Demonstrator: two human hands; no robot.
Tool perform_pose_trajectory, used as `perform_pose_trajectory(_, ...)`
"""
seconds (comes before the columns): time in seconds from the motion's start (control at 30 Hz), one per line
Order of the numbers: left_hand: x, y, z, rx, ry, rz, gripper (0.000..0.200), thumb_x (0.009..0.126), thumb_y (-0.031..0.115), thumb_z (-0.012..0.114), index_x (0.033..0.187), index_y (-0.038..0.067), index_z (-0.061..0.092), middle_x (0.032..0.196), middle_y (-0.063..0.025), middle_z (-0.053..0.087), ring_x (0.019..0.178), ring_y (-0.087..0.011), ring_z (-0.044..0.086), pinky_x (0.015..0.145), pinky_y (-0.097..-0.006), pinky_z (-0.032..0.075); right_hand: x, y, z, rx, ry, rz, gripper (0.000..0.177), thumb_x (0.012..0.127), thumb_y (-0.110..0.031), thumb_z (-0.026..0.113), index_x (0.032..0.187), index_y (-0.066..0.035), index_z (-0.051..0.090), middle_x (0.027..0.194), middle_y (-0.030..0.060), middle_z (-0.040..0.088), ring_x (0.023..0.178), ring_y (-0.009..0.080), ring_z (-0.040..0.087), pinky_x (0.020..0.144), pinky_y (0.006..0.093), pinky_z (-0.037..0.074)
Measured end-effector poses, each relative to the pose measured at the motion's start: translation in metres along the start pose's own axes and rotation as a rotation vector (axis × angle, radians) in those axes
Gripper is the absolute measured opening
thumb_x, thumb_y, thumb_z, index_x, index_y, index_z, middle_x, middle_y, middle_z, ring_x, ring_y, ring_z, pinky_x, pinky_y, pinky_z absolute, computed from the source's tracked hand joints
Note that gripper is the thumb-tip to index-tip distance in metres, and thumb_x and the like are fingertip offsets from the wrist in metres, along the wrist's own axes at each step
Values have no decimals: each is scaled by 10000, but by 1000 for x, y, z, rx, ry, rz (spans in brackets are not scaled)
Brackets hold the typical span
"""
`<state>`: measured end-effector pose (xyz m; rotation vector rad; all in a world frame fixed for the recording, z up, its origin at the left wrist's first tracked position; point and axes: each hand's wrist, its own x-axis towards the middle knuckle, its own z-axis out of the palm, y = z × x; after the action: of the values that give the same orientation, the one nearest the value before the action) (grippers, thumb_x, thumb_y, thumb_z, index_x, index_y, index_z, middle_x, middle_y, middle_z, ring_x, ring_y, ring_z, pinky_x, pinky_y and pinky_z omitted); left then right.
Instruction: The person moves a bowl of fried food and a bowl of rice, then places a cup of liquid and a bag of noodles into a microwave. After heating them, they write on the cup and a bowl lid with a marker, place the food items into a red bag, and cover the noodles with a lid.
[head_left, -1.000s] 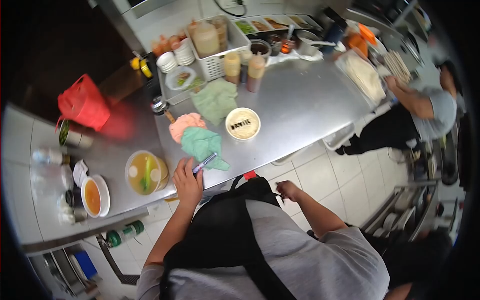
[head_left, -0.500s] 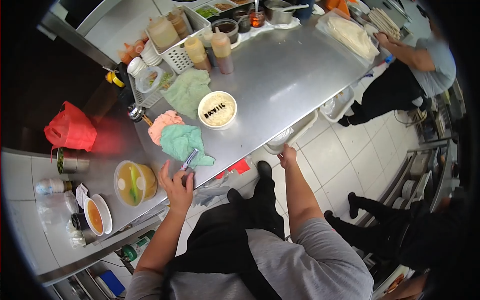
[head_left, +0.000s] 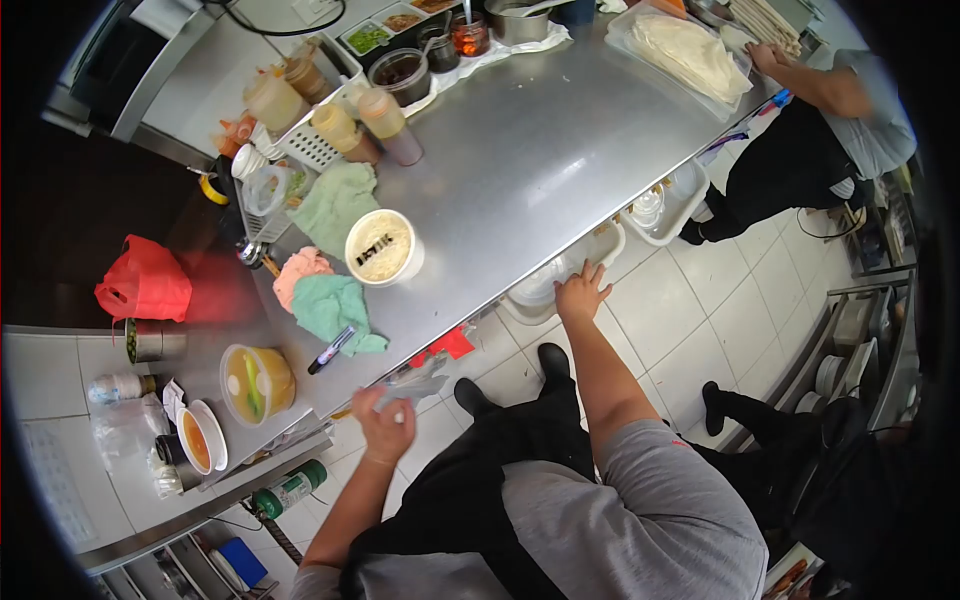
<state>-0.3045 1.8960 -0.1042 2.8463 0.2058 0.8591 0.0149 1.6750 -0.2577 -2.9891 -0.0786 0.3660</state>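
Note:
My left hand (head_left: 385,425) is below the front edge of the steel table, its fingers curled inward; a pale bit shows between them, too blurred to name. Clear plastic bags (head_left: 415,385) hang just beyond it. My right hand (head_left: 582,292) has its fingers spread over the near side of a translucent plastic tub (head_left: 548,278), which sits below the table edge with clear plastic pieces inside. A marker pen (head_left: 332,350) lies on the table against a green cloth (head_left: 335,308). Behind the cloth stands a white round container (head_left: 384,248) of pale contents, with dark writing on its lid.
A tub of yellow liquid (head_left: 258,385) and a bowl of orange sauce (head_left: 203,437) stand at left. Squeeze bottles (head_left: 388,125) and sauce pots (head_left: 400,76) line the back. At right, another person's hand (head_left: 765,57) is beside a tray of pale sheets (head_left: 685,60).
My left hand has moved from beside the marker down below the table edge, fingers now curled. My right hand has gone from gripping the tub's rim to spread fingers over it. The view has shifted.

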Motion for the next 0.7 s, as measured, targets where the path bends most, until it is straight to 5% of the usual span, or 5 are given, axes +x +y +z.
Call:
perform_pose_trajectory(0.17, 26, 77, 51, -225, -179, 46, 297, 703, 39, 754, 941, 127, 599, 1157, -138, 504, 1059, -348, 519, 896, -448, 432, 30, 29, 13, 105, 226, -131, 269, 843, -276, 654, 1020, -77, 690, 1350, 59, 481, 1286, 297, 393, 960, 560, 348)
perform_pose_trajectory(0.27, 38, 103, 83, -253, -231, -17, 306, 705, 38, 736, 972, 120, 614, 1157, -118, 519, 1015, -339, 526, 874, -454, 447, 54, 32, -12, 45, 43, -154, 232, 800, -236, 681, 986, -97, 689, 1248, 39, 541, 1184, 273, 456, 881, 510, 368)
perform_pose_trajectory(0.4, 52, 124, 108, -263, -289, -58, 315, 713, 42, 725, 1003, 115, 627, 1148, -109, 547, 1001, -316, 544, 854, -427, 449, 85, 27, 4, -126, -48, -253, 255, 832, -217, 636, 1057, -122, 708, 1302, 55, 540, 1221, 277, 463, 983, 570, 351)
perform_pose_trajectory(0.57, 53, 132, 97, -210, -318, -143, 280, 743, 66, 727, 999, 118, 626, 1160, -93, 554, 1006, -313, 535, 856, -415, 447, 101, 40, 9, -25, 116, -457, 255, 762, -246, 683, 984, -125, 716, 1092, 62, 655, 1106, 275, 549, 874, 541, 398)
perform_pose_trajectory(0.7, 50, 126, 84, -207, -299, -164, 277, 775, 66, 700, 1031, 118, 611, 1178, -89, 541, 1012, -300, 535, 867, -417, 441, 106, 53, 0, 614, 105, -676, 274, 713, 36, 622, 985, 10, 626, 962, 182, 608, 895, 380, 578, 783, 425, 488)
